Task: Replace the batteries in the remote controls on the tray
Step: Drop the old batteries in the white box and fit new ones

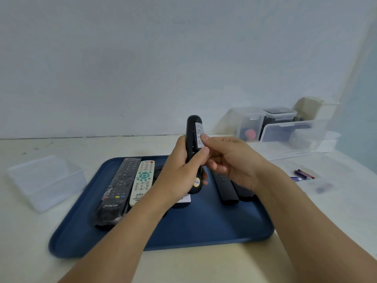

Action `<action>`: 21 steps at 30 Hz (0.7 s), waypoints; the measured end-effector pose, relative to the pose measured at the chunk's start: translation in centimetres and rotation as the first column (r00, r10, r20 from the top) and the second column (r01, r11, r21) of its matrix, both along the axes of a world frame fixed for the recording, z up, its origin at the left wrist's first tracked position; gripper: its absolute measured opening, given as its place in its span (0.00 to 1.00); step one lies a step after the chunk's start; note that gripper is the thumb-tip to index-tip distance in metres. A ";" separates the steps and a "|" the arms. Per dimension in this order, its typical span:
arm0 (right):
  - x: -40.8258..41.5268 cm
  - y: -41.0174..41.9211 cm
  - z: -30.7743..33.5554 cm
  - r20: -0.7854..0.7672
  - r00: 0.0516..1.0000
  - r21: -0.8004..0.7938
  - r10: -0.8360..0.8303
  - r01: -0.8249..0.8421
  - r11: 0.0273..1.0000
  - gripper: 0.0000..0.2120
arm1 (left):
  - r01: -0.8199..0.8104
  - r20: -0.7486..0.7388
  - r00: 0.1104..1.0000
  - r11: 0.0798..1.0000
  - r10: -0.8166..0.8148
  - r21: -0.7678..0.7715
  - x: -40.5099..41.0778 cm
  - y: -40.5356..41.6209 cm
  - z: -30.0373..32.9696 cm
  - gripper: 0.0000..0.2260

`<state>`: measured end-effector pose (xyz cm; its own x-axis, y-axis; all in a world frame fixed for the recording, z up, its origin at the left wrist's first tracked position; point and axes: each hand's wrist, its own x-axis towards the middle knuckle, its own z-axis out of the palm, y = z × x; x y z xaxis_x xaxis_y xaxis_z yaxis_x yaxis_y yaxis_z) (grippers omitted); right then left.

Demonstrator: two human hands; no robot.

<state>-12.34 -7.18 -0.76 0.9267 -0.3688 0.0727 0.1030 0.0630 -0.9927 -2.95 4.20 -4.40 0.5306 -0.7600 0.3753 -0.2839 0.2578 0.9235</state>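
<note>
At frame centre, the left hand (179, 172) grips one black remote (192, 137) upright; the right hand (230, 158) pinches its label. Four more remotes lie on the tray (204, 227); three batteries (303, 174) lie at right.

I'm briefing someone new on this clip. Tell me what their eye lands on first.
First, the black remote held upright above the blue tray, back side and label facing the camera: the left hand grips it, and the right hand has its thumb on the label. Next, the black THTF remote and white remote lying side by side on the tray's left.
</note>
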 end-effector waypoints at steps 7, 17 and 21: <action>-0.9 -1.1 0.5 -0.083 0.996 -0.240 -0.029 0.008 0.971 0.25 | 0.088 0.023 0.996 0.996 -0.089 0.031 -0.6 0.3 0.1 0.04; -0.7 -1.1 0.3 -0.107 0.993 -0.155 -0.045 0.028 0.987 0.28 | 0.123 0.029 0.992 0.992 -0.123 -0.001 -0.7 0.4 0.2 0.07; -1.1 -1.0 0.5 -0.173 0.984 -0.018 0.034 -0.038 0.999 0.27 | 0.142 0.004 0.990 0.990 -0.142 -0.006 -0.7 0.5 0.3 0.08</action>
<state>-13.47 -8.23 -0.26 0.9387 -0.3349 -0.0822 -0.0722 0.0421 -0.9965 -3.66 4.70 -4.09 0.4162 -0.8250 0.3822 -0.2472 0.3018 0.9208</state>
